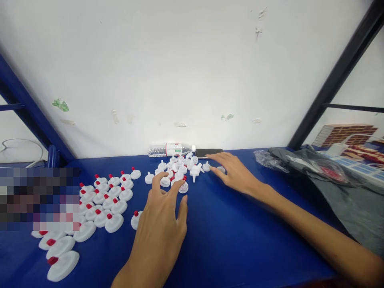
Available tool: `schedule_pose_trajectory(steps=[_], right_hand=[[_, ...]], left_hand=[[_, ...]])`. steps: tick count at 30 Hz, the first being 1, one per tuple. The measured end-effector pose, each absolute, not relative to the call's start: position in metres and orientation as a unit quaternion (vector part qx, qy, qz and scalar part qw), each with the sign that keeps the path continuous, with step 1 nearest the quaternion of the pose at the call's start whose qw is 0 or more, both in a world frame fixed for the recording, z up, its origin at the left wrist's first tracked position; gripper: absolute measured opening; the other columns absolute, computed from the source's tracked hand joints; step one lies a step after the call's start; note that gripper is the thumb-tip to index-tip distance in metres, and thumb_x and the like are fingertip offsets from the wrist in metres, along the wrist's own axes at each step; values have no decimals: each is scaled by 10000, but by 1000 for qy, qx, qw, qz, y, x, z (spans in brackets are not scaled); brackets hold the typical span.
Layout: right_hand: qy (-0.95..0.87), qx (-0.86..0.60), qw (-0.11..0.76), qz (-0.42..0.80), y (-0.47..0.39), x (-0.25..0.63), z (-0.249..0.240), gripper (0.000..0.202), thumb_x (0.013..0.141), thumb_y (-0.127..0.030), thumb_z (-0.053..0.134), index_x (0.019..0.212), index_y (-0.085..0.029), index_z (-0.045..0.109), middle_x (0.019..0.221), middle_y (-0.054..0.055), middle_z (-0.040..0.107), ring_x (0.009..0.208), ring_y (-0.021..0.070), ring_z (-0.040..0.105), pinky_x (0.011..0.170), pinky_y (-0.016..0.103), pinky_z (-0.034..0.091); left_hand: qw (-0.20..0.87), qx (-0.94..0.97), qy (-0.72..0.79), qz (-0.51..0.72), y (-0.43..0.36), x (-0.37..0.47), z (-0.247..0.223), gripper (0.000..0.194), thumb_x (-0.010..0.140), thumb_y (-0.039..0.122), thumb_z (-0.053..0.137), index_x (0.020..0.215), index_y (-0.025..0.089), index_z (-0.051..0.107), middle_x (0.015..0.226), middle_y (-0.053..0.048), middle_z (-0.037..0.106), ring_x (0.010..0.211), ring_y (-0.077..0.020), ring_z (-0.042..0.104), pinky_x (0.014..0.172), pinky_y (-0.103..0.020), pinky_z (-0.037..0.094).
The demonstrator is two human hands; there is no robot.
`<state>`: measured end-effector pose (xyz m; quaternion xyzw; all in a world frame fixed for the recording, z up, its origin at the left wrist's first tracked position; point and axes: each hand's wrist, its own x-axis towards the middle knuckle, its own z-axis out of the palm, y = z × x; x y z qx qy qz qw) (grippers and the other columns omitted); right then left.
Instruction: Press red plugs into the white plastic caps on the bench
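Note:
A loose pile of white nozzle caps [180, 165] lies near the wall on the blue table [228, 236], with a few small red pieces among them. My left hand [163, 212] hovers at the pile's near side, fingers spread and curved over the closest caps, holding nothing that I can see. To the right of the pile, my right hand [232, 170] reaches in with its fingers apart, beside a white cap [206, 166] and over the edge of a dark phone [207, 152]. Rows of white caps with red tips [119, 206] stand on the left; one is partly hidden behind my left hand.
A clear plastic bottle [174, 149] lies along the wall behind the pile. Grey plastic bags [339, 184] cover the right side of the table. Blue [30, 104] and black [333, 76] frame posts rise at the sides. The left edge is pixelated.

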<state>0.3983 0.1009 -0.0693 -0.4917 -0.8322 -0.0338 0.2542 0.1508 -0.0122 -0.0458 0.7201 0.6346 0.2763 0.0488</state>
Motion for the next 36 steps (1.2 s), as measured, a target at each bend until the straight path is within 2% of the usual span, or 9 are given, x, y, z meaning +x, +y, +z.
schedule_pose_trajectory(steps=[4,7,11,16,20,24,29,32,36], right_hand=[[-878,-419,227,-53,104,391,-83,432,1040,-273,446,1457,-247,560,1473,104,585,1427,323,453,1179,593,312],[-870,-419,254,-45,107,394,-82,370,1033,-215,441,1323,-216,672,1370,117,661,1318,314,565,1137,570,373],[-845,-429,319,-26,98,393,-65,270,1029,-220,506,1144,-238,750,1205,68,744,1107,265,686,994,461,505],[-781,-372,463,194,60,360,-50,108,936,-296,721,1026,-259,768,1027,12,782,930,204,724,865,336,550],[-771,-316,454,315,39,337,-50,105,919,-346,747,967,-258,777,964,0,782,902,189,722,849,302,548],[-804,-337,424,245,45,342,-56,224,1034,-321,569,1186,-279,727,1154,21,753,1064,203,690,951,338,529],[-907,-302,276,95,60,351,-70,473,1052,-165,432,1510,-276,476,1471,60,578,1347,233,506,1148,457,408],[-938,-276,205,53,60,349,-75,575,1015,-87,420,1563,-258,387,1570,72,473,1444,241,405,1183,475,367],[-938,-277,201,47,57,346,-75,552,1002,-54,422,1517,-253,438,1502,62,548,1412,212,451,1153,430,386]], left_hand=[[10,730,625,277,-13,151,-44,333,990,334,455,1228,313,687,1459,-92,447,1013,-249,630,631,-322,561],[-3,733,629,260,-14,152,-41,327,987,321,451,1199,315,700,1360,-91,541,1104,-297,591,616,-322,548],[50,742,609,274,-15,153,-42,353,1017,338,397,1254,311,658,1291,-65,617,1142,-276,606,766,-390,583],[93,753,577,302,-13,154,-51,548,992,454,507,1502,262,450,1405,-85,613,1186,-284,641,970,-476,538],[123,770,553,294,-11,151,-49,312,996,321,520,1273,271,653,1127,-36,737,999,-240,707,861,-394,542],[96,757,605,226,-11,152,-45,285,990,322,517,1204,261,694,1055,-54,740,963,-272,716,814,-406,522],[103,758,635,108,-11,155,-48,266,999,307,488,1124,238,714,1092,-68,738,1011,-298,713,826,-417,516],[93,760,639,78,-11,155,-50,264,1003,284,464,1065,226,714,1085,-72,736,1014,-309,713,831,-431,520],[83,758,644,64,-11,154,-50,280,1009,286,445,1076,225,710,1120,-80,728,1010,-309,714,812,-428,529]])
